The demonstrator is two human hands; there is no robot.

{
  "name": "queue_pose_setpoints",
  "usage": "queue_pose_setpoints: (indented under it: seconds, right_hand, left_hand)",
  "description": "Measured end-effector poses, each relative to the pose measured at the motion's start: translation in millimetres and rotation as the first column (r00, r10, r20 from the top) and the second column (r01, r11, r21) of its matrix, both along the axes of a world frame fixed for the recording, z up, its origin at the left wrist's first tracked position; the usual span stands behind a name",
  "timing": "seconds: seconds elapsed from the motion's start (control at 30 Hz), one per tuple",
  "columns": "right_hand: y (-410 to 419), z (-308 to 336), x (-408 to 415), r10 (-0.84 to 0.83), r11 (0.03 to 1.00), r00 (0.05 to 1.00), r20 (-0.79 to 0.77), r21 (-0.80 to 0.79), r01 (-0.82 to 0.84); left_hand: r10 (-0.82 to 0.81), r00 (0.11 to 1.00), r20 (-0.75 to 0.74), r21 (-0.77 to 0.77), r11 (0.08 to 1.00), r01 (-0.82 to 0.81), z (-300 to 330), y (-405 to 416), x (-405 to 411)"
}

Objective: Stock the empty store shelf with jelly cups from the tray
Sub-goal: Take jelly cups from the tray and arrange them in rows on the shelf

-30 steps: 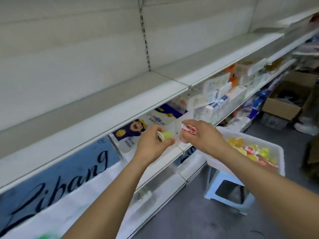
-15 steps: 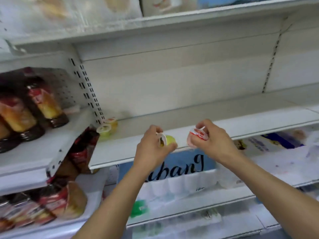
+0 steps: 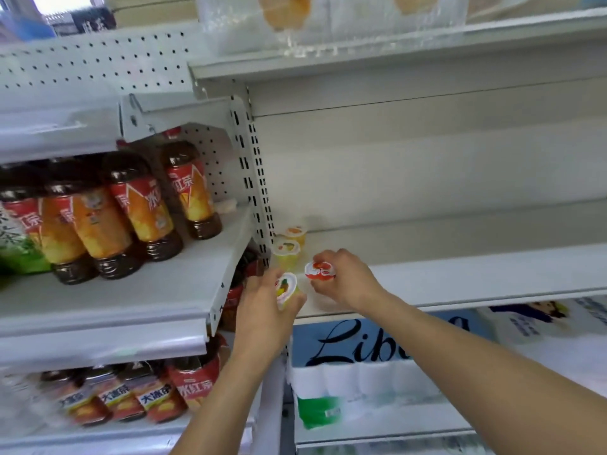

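Observation:
My left hand [image 3: 262, 310] grips a yellow-green jelly cup [image 3: 286, 289] with a fruit-print lid, tilted, at the front left corner of the white shelf [image 3: 460, 274]. My right hand [image 3: 345, 279] holds a clear jelly cup with a red-and-white lid [image 3: 320, 270] just above the shelf, right of the left hand. Two jelly cups stand in the shelf's left corner: a yellow one [image 3: 287, 252] in front and an orange-lidded one [image 3: 296, 233] behind it. The tray is out of view.
Iced-tea bottles [image 3: 131, 211] stand on the neighbouring shelf to the left, with more bottles [image 3: 138, 395] below. A perforated upright [image 3: 254, 178] divides the two bays. Tissue-roll packs [image 3: 377, 356] lie under the shelf. Clear packaged goods [image 3: 328, 18] sit on the shelf above.
The view has swung left from the tray to the shelf's left corner. Both hands, each with its cup, have moved to the left end beside the two standing cups.

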State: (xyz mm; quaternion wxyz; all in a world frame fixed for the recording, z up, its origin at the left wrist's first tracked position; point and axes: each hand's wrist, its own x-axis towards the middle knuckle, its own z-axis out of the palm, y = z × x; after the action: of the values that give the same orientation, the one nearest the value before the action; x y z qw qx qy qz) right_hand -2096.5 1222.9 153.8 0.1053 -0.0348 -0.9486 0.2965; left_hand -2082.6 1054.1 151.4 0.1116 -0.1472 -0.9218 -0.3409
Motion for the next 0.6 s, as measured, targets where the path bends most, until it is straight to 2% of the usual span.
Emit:
queue_pose_setpoints:
  seconds: [0.27,0.6]
  right_hand:
    - [-14,-4,-25,0.007,1.000,0.999,-0.052,0.023,-0.005]
    - [-5,-2,3,0.015,0.997,0.998,-0.063,0.079,-0.010]
  left_hand:
    - [0.029,0.997,0.072,0.129,0.991,-0.038,-10,-5,-19]
    - [0.088,0.996,-0.011,-0.028,0.996,-0.089,-26,5,-40]
